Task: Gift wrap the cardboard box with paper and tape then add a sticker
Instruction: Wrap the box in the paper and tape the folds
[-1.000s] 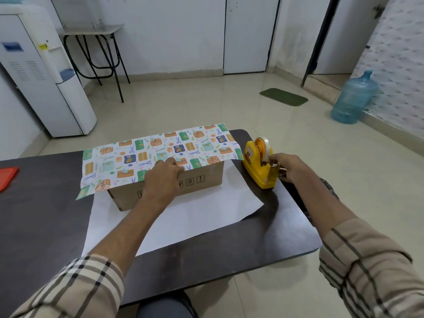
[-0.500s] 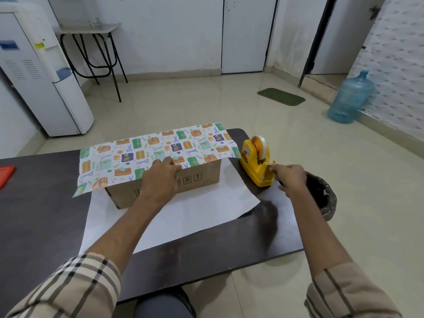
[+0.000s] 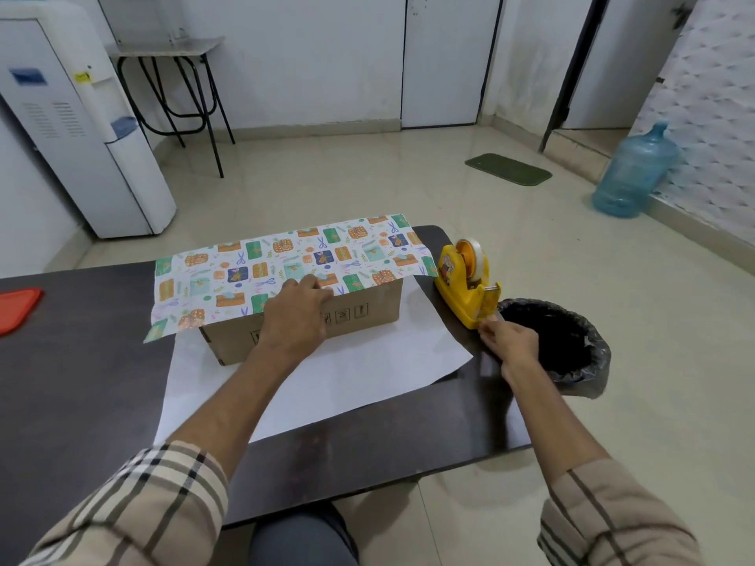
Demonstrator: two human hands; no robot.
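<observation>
A brown cardboard box (image 3: 367,320) stands on the dark table (image 3: 81,394). Patterned gift paper (image 3: 253,271) is folded over the box top, and its white underside (image 3: 347,381) lies spread on the table in front. My left hand (image 3: 294,316) presses the paper's edge against the box's front top edge. A yellow tape dispenser (image 3: 463,279) sits to the right of the box. My right hand (image 3: 508,341) is just in front of the dispenser's cutter, pinching the end of a strip of clear tape (image 3: 488,318).
A red lid (image 3: 16,310) lies at the table's left edge. A black-lined bin (image 3: 572,345) stands on the floor beside the table's right edge. Farther off are a water dispenser (image 3: 81,128), a metal stand (image 3: 179,75), a blue water jug (image 3: 633,173) and a green mat (image 3: 508,168).
My right hand has drawn back from the dispenser toward me, pulling tape out. My left hand stays on the box. The view shifted slightly.
</observation>
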